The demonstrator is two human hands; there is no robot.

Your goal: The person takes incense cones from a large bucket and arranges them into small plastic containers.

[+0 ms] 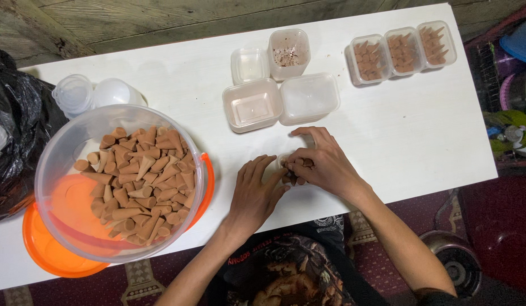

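Note:
My left hand (256, 192) and my right hand (320, 161) meet at the table's near edge around a small clear plastic box (286, 161) with brown cones in it. My right hand's fingers are closed over several brown cones (300, 170) at the box. My left hand's fingertips touch the box's left side. To the left stands a large clear tub (64, 147) heaped with brown cones (141, 181), resting on an orange lid (47, 249).
Empty clear boxes (251, 105) and lids (308, 97) stand at the table's middle back. Three small boxes filled with cones (403, 51) line the back right. Round clear lids (74, 93) and a black bag (16, 136) lie at the left.

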